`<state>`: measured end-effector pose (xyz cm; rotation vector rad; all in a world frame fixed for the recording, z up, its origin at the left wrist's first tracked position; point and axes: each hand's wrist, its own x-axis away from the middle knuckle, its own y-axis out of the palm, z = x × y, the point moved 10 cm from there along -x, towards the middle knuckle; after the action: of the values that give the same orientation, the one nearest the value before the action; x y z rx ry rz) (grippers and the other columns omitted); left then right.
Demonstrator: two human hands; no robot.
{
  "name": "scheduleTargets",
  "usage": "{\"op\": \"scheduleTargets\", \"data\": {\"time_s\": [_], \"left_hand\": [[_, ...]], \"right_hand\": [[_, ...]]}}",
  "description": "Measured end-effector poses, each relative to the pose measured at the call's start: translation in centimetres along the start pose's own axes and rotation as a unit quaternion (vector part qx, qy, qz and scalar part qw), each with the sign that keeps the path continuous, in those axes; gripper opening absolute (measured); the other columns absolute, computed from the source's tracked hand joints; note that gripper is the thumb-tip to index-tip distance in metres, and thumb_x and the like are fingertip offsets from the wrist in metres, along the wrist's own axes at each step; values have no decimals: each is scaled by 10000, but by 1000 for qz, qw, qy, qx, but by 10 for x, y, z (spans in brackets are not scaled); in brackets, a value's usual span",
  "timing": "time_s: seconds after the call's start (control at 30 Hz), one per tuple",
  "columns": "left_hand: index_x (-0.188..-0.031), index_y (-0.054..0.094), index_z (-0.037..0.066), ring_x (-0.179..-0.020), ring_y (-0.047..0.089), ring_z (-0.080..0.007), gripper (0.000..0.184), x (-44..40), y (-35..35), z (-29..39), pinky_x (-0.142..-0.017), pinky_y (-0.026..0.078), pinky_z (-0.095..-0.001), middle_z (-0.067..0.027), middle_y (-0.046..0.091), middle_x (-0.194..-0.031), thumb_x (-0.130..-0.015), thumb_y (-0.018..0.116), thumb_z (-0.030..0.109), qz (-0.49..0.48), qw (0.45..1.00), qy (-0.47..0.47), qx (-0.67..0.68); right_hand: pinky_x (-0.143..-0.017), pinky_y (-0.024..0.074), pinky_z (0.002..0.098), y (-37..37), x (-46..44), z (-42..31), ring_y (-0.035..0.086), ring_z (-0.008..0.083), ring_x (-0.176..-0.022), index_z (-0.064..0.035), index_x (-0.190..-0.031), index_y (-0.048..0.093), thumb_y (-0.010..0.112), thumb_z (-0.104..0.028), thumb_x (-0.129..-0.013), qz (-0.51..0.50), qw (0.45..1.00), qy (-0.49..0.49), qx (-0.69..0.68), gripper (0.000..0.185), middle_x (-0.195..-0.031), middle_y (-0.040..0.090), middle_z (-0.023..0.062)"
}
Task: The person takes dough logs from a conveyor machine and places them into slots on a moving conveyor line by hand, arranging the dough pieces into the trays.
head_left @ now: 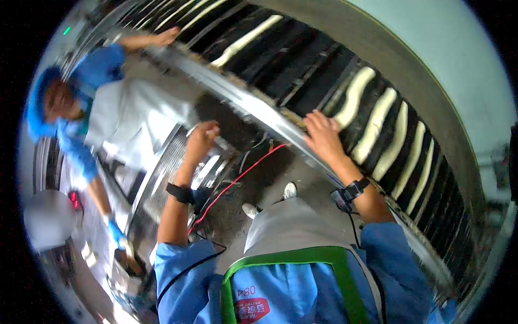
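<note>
Long pale strips of dough lie in the dark grooves of a conveyor (280, 70). My right hand (324, 137) reaches over the conveyor's near edge with its fingers stretched out. Its fingertips are beside the near end of one dough strip (353, 100) and seem to touch it. Farther right lies another dough strip (377, 124), with several more after it. My left hand (201, 141) is raised in front of the metal rail, apart from the dough. Its fingers are curled closed, and what they hold, if anything, cannot be made out.
A metal rail (243, 100) runs along the conveyor. At left, a co-worker in blue (100, 67) has one hand (167, 36) at the rail and a gloved hand (115, 232) lower down. A ribbed metal surface (162, 173) and a red cable (232, 183) lie between us.
</note>
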<state>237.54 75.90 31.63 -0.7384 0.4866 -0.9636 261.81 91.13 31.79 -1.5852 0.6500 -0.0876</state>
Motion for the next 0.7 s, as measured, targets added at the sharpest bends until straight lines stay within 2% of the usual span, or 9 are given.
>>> {"op": "scheduleTargets", "data": {"time_s": [0.07,0.13,0.17,0.2,0.23,0.33,0.4,0.57,0.7], "left_hand": [[-932,562,39,-845,525,-281,240,66,-5,-17,-702,423,-350,-171,548,-927,-758,530,201,35,996,67,-36],[-921,564,29,-820,525,-279,252,134,-13,-60,-700,422,-340,-175,545,-936,-761,521,218,57,992,-110,-28],[-923,563,31,-799,525,-283,259,169,-24,-69,-700,420,-341,-173,549,-922,-763,515,228,94,984,-151,-27],[-926,562,33,-779,526,-287,266,201,-33,-75,-700,418,-342,-172,554,-909,-765,508,237,127,974,-187,-20],[-928,561,34,-775,530,-292,269,238,-34,-87,-704,416,-345,-169,562,-884,-768,503,243,176,963,-204,-3],[-938,556,46,-789,545,-300,261,327,-80,-116,-718,411,-348,-161,580,-836,-772,498,240,270,934,-234,-6],[-929,558,35,-829,547,-292,260,380,-81,-151,-729,411,-345,-163,581,-851,-776,494,235,316,883,-335,85],[-920,557,7,-782,567,-279,268,452,-103,-178,-693,427,-331,-171,587,-818,-774,474,217,344,832,-421,109],[-921,559,8,-778,574,-231,250,477,-108,-199,-679,427,-300,-152,595,-820,-779,476,197,383,830,-379,146]], "right_hand": [[-884,279,415,-2,-10,1,381,265,-1090,-20,-997,503,617,-177,-658,-38,997,26,-62,391,-1095,461,137],[-715,379,394,-5,-14,1,500,268,-847,-54,-801,555,640,-177,-589,72,994,-34,-72,260,-838,536,94],[-692,391,382,-9,-12,-8,510,275,-802,-41,-784,555,649,-174,-585,83,993,-67,-44,257,-824,538,111],[-686,387,382,-2,-14,-1,501,279,-802,-32,-806,548,635,-165,-609,41,996,-47,-59,254,-829,535,116],[-669,382,386,1,-4,4,489,285,-797,-30,-825,536,616,-165,-637,115,988,-102,-12,244,-811,525,116],[-656,375,378,-1,-30,-21,482,270,-830,-39,-851,512,570,-153,-697,18,999,-45,12,200,-855,502,98],[-671,375,369,0,-42,-25,477,269,-860,-40,-869,509,538,-176,-740,46,996,-74,17,190,-893,500,85],[-716,362,392,6,-81,-32,458,261,-909,-45,-909,503,507,-194,-763,-28,997,-21,69,209,-946,490,85],[-688,379,394,9,-97,-40,475,273,-866,-45,-879,497,514,-181,-757,-8,997,-27,73,183,-912,498,81]]}}
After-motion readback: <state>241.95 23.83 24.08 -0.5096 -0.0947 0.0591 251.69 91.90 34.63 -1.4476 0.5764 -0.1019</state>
